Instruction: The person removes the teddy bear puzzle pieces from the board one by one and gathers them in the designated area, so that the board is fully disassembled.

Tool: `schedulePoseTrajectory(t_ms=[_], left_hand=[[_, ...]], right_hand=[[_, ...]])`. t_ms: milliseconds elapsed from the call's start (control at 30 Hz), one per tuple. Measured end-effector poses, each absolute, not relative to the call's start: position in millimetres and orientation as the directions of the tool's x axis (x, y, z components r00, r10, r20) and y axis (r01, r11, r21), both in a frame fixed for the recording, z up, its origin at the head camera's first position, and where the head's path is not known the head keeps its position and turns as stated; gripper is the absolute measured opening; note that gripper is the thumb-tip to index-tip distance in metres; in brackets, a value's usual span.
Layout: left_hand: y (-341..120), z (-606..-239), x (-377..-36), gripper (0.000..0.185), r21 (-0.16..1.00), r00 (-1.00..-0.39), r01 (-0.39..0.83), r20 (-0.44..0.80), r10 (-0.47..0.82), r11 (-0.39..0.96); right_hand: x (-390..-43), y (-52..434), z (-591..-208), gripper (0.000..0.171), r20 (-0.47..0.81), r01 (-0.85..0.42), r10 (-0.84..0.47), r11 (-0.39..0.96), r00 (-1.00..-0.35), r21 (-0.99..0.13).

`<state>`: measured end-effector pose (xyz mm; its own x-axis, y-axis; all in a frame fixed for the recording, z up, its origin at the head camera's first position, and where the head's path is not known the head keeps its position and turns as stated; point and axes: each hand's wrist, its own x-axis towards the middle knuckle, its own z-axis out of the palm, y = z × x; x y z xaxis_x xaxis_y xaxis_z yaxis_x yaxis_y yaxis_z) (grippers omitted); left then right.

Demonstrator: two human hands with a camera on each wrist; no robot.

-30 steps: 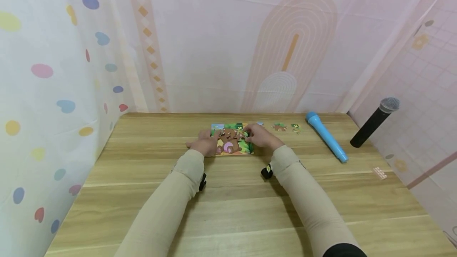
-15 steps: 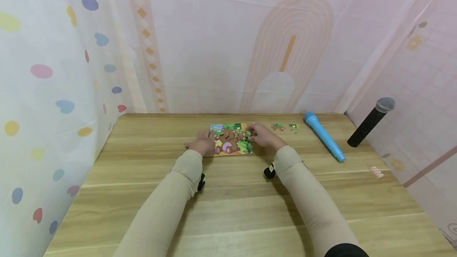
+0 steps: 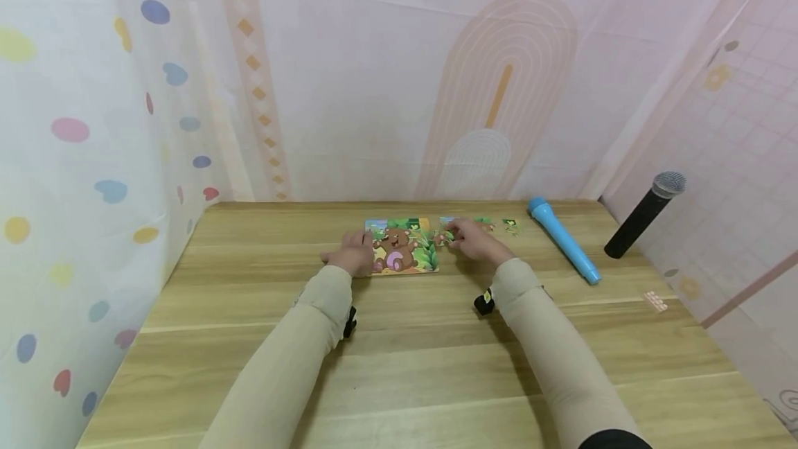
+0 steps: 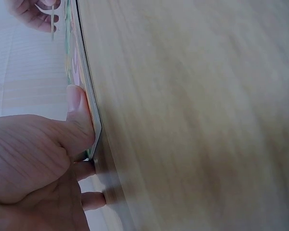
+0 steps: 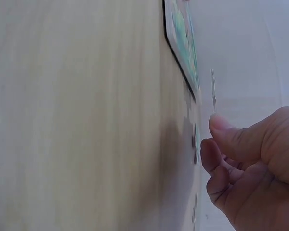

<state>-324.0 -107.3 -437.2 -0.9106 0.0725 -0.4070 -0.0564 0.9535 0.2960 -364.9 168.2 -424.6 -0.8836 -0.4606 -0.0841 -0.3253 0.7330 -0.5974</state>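
Observation:
My left hand [image 3: 352, 255] rests on the left side of a flat jigsaw puzzle [image 3: 408, 271] picturing a brown bear in greenery. In the left wrist view its thumb [image 4: 74, 98] lies on the front corner of the puzzle board [image 4: 85, 77], while other fingertips touch the table beside it. Just right of the board, my right hand [image 3: 474, 241] pinches a puzzle piece [image 3: 441, 238] between thumb and finger. That piece appears edge-on as a thin sliver [image 5: 213, 91] in the right wrist view, held up above the tabletop.
Loose puzzle pieces [image 3: 510, 225] lie behind and to the right of my right hand. Farther right are a blue microphone [image 3: 564, 240] and a black microphone [image 3: 642, 222] with a silver head. A small pink-and-white patterned patch [image 3: 655, 301] shows near the table's right edge. Printed curtains [image 3: 349, 89] border the table [image 3: 399, 366].
My right hand has drawn back to the right from the puzzle's right side, with the piece between its fingertips. The left hand has stayed at the board's left side.

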Motion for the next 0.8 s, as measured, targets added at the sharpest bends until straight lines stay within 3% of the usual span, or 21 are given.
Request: schedulePoseTrajectory(t_ms=[300, 500, 800], left_hand=[[-105.8, -434.6, -322.6, 0.076, 0.268, -0.91, -0.05, -0.408, 0.066, 0.962], [-103.9, -420.3, -307.3, 0.071, 0.297, -0.923, -0.047, -0.378, 0.073, 0.954], [-105.9, -435.7, -322.1, 0.068, 0.306, -0.912, -0.071, -0.405, 0.062, 0.949]], right_hand=[[-364.3, 195.1, -428.1, 0.041, -0.097, -0.256, -0.402, 0.731, -0.91, -0.632], [-363.9, 215.1, -425.9, 0.044, -0.095, -0.267, -0.4, 0.752, -0.911, -0.602], [-365.0, 248.9, -426.1, 0.043, -0.055, -0.296, -0.401, 0.754, -0.914, -0.587]])
